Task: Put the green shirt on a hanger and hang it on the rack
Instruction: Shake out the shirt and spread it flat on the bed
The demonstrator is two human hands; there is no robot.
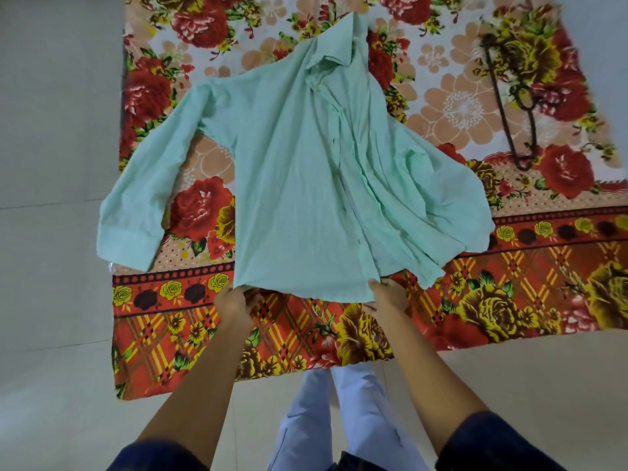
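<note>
Pale floor tiles (51, 266) carry a flowered sheet (509, 300). On it, the left hand (234, 302) and right hand (389, 295) each pinch the hem of the green shirt (299, 185), fingers (373, 283) curled on the cloth. Beyond them the shirt spreads flat, collar farthest. Far beyond the right hand lies a dark hanger (509, 107).

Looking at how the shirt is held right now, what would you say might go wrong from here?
1. Both hands, left hand and right hand, grip the shirt at its hem, far from the collar, so threading the hanger may need a regrip.
2. The hanger lies apart on the cloth, and dragging the shirt could bunch it.
3. The front looks unbuttoned, so it might slip off.
</note>
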